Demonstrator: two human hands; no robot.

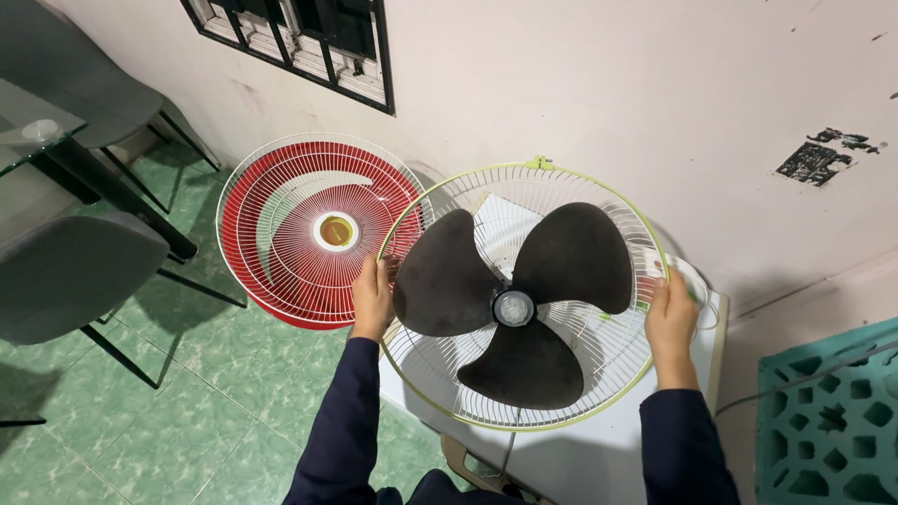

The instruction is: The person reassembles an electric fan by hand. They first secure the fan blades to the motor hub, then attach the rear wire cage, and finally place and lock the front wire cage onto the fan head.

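I've got my left hand [372,301] at 9 o'clock and right hand [670,323] at 3 o'clock, fingers clamped on the round white wire fan guard with lime-green rim [599,360]. The 3 dusty black plastic blades [519,304] look exposed; I'd guess a tilt could knock the red-and-white wire grille [299,234] behind it.

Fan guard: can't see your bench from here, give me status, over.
Left hand and right hand grip opposite sides of the white wire fan guard. Dark three-blade propeller still mounted. Red fan grille leans on wall, just left.

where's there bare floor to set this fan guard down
Bare green floor lies between the grey chair, the red grilles and the left hand. It is crowded by the wall: the fan, the white stand, the green crate beyond the right hand.
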